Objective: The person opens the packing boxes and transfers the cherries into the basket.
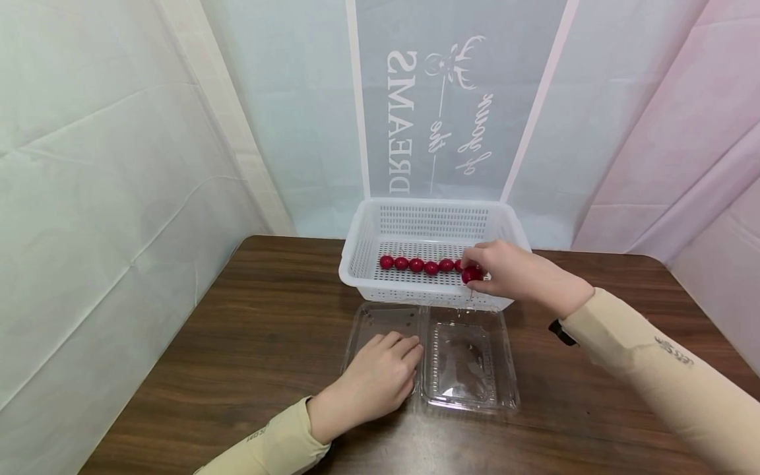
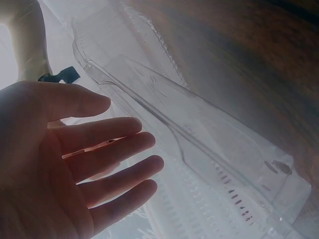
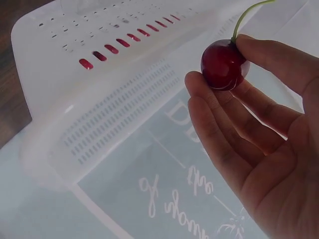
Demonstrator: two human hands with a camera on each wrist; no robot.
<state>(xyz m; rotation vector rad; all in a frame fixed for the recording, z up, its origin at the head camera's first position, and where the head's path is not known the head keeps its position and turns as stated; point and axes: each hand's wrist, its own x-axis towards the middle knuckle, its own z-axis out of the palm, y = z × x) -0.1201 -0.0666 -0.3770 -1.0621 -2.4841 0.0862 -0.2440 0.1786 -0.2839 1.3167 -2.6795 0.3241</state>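
Note:
A dark red cherry (image 3: 223,67) with a green stem is pinched between the thumb and fingers of my right hand (image 3: 269,104). In the head view this right hand (image 1: 505,267) is over the front right part of a white plastic basket (image 1: 356,264). Several red cherries (image 1: 416,265) lie in a row inside the basket. My left hand (image 1: 380,376) rests over the left half of a clear hinged plastic box (image 1: 469,363), which lies unfolded in front of the basket. From the left wrist, the left hand's (image 2: 94,154) fingers look relaxed, with nothing in them.
The basket and the box stand on a dark brown wooden table (image 1: 237,343). A curtain (image 1: 463,132) with white lettering hangs right behind the basket. White fabric (image 1: 119,165) walls in the left side, and another sheet hangs at the right.

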